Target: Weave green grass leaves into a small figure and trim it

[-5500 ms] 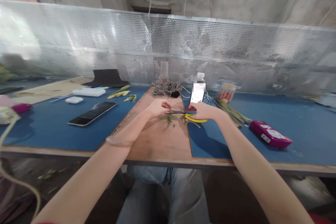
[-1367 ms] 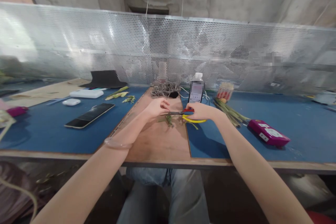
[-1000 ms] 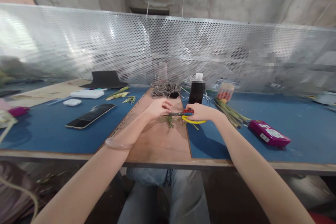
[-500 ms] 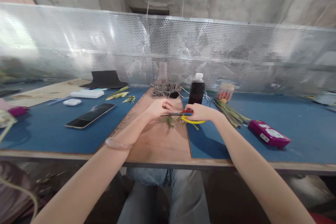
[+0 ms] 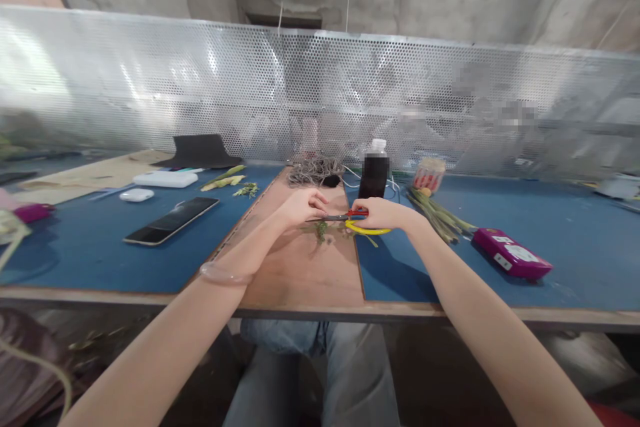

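My right hand is closed on the red and yellow handles of a pair of scissors, whose blades point left. My left hand is pinched at the blade tips on something small that I cannot make out. Both hands hover over the brown wooden strip of the table. Small green stem scraps lie on the wood just under the blades.
A bundle of green stems and a magenta packet lie right on the blue mat. A dark phone, bottle and tangled twine stand behind. Another phone, white case and earbud case lie left. A perforated metal screen backs the table.
Both hands stay almost still at the scissors. The standing phone's screen has gone from lit to dark.
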The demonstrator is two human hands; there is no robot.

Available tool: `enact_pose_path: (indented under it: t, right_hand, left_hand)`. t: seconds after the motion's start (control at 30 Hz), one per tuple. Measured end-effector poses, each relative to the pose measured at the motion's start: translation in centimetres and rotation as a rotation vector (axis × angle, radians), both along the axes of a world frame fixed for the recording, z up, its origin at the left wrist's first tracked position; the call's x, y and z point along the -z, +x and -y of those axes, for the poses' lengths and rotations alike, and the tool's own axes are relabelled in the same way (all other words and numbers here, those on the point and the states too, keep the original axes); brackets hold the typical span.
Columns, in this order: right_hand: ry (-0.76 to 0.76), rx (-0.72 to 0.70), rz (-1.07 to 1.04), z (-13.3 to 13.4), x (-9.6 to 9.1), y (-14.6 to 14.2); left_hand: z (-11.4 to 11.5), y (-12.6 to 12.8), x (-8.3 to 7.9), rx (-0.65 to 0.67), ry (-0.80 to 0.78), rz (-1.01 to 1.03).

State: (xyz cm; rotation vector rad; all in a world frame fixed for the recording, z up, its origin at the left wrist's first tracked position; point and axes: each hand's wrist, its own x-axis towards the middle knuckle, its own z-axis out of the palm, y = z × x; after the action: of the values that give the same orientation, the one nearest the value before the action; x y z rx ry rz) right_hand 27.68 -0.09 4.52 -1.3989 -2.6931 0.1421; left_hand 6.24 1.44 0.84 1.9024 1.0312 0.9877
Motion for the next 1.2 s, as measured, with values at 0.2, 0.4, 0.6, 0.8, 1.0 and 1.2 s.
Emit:
enact_pose_path:
  t: [0.2, 0.4, 0.6, 0.8, 1.0, 1.2]
  right_hand:
    - [0.007, -0.017, -0.010, -0.3, 0.2, 0.2]
    - [-0.009, 0.010, -0.009, -0.1, 0.0, 0.0]
    - [-0.022, -0.008, -0.023, -0.1, 0.1, 0.1]
    - [-0.011, 0.001, -0.008, -0.2, 0.2, 0.1]
    - [0.029, 0.025, 0.033, 0.1, 0.4, -0.2]
    - [0.007, 0.059, 0.057, 0.7, 0.1, -0.4]
  left_hand:
    - [0.3, 0.0, -0.2, -0.003, -0.010, 0.000]
    - [0.4, 0.1, -0.3, -0.022, -0.011, -0.006]
    - [-0.3, -0.2, 0.2, -0.002, -0.014, 0.006]
    - [-0.5, -0.3, 0.4, -0.027, -0.003, -0.021]
    - [-0.2, -0.2, 0.0, -0.057, 0.037, -0.055]
    - [-0.4, -0.4, 0.1, -0.070, 0.038, -0.036]
